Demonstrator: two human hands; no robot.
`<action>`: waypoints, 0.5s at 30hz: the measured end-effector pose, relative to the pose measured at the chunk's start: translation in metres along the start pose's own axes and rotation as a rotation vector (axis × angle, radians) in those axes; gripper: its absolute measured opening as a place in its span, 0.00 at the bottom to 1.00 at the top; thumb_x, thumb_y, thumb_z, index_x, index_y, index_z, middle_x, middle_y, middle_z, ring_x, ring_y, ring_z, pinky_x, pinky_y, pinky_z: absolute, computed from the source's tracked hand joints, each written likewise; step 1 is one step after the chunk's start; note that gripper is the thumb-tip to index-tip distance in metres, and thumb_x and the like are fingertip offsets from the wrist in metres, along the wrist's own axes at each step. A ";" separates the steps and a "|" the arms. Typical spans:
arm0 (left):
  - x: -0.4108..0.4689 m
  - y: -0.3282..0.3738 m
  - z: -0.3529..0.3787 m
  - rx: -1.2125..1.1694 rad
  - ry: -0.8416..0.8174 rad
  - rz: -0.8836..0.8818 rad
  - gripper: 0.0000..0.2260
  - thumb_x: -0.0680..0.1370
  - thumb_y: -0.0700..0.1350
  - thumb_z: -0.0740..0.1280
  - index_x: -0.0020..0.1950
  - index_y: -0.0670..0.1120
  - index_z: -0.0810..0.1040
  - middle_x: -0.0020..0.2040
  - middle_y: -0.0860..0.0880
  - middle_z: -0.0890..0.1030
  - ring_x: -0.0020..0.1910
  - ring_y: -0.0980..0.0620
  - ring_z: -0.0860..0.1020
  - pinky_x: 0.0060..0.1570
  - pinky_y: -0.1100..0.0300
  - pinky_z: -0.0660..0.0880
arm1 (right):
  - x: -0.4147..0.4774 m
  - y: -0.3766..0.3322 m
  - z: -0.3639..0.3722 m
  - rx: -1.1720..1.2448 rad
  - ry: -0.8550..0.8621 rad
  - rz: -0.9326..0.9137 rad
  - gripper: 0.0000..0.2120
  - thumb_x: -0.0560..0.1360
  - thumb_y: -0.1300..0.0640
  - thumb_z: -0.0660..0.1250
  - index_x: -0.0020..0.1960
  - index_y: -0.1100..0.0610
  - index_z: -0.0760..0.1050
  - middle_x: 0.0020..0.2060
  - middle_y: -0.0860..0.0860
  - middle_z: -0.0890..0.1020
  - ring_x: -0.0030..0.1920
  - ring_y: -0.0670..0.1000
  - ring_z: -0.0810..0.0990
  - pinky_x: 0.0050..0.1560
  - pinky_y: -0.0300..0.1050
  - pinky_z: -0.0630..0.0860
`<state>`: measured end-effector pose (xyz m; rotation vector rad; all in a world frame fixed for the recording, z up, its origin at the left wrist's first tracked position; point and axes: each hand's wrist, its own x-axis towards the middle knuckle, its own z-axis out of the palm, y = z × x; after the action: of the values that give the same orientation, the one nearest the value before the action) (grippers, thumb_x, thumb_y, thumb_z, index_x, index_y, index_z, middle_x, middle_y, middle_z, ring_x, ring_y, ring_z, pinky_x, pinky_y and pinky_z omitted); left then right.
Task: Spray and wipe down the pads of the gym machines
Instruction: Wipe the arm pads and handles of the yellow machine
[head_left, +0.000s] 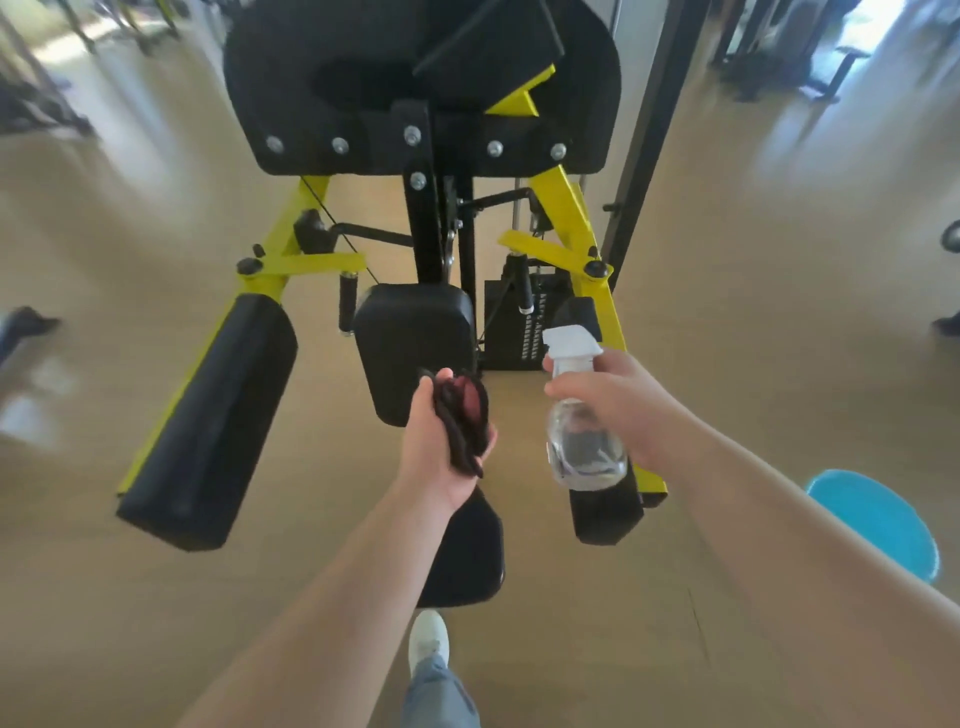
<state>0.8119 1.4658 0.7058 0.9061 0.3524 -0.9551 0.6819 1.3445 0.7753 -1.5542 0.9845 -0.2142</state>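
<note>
My white shoe (428, 638) stands before a yellow-framed gym machine, its small black seat pad (470, 556) nearest me. Above it, my left hand (439, 452) curls around a bunched dark cloth (462, 423). My right hand (618, 405) wraps the neck of a clear spray bottle (582, 447), with the nozzle aimed at the centre pad (410, 343) just beyond. I judge this to be the spraying step: next comes a trigger squeeze over that pad, then the cloth. The long side pad (213, 426) and the broad upper pad (291, 88) lie farther off.
</note>
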 end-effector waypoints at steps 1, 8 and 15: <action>0.001 0.009 -0.005 0.019 0.016 0.003 0.10 0.83 0.60 0.62 0.55 0.56 0.78 0.36 0.52 0.81 0.33 0.53 0.78 0.30 0.63 0.73 | 0.002 -0.006 0.008 -0.027 -0.018 -0.011 0.19 0.65 0.51 0.73 0.56 0.52 0.81 0.45 0.54 0.83 0.46 0.54 0.82 0.53 0.55 0.80; 0.020 0.103 -0.031 0.061 0.126 0.069 0.16 0.82 0.62 0.60 0.44 0.51 0.75 0.31 0.53 0.74 0.26 0.55 0.70 0.25 0.63 0.66 | 0.036 -0.077 0.076 -0.226 -0.147 -0.171 0.12 0.75 0.57 0.74 0.57 0.50 0.80 0.54 0.55 0.84 0.53 0.57 0.83 0.58 0.55 0.80; 0.068 0.188 -0.036 0.232 0.087 0.125 0.14 0.80 0.39 0.58 0.36 0.44 0.75 0.36 0.43 0.74 0.36 0.45 0.74 0.39 0.54 0.73 | 0.098 -0.147 0.139 -0.306 -0.149 -0.229 0.22 0.75 0.54 0.75 0.68 0.50 0.74 0.53 0.52 0.81 0.52 0.53 0.81 0.47 0.45 0.78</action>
<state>1.0085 1.5054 0.7371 1.1709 0.2587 -0.8544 0.8981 1.3665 0.8313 -1.9356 0.7459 -0.1078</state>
